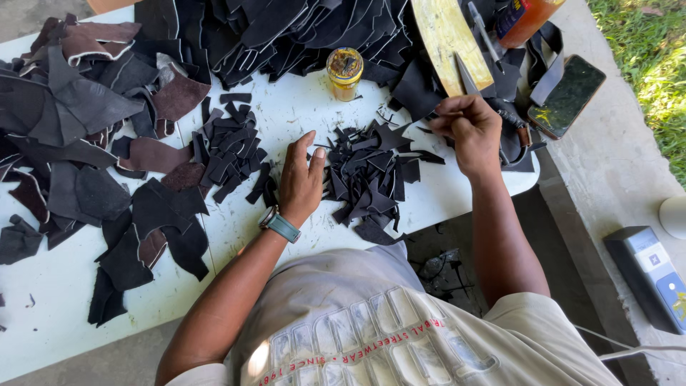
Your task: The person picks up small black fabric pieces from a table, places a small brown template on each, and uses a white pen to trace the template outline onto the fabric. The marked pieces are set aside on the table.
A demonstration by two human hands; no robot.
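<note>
My left hand (301,176) lies flat on the white table (300,114), fingers together, next to a heap of small dark leather scraps (371,179). A watch with a teal strap is on that wrist. My right hand (466,127) is closed on a knife (468,77) with a grey blade, at the right of the heap, beside a yellowish cutting board (446,36). A second pile of narrow dark leather strips (229,146) lies just left of my left hand.
Large black and brown leather pieces (86,121) cover the table's left and back. A small open jar (344,71) stands at the back centre. A phone (568,96), an orange bottle (525,18) and a dark strap lie at the right. A box (650,275) sits on the concrete floor.
</note>
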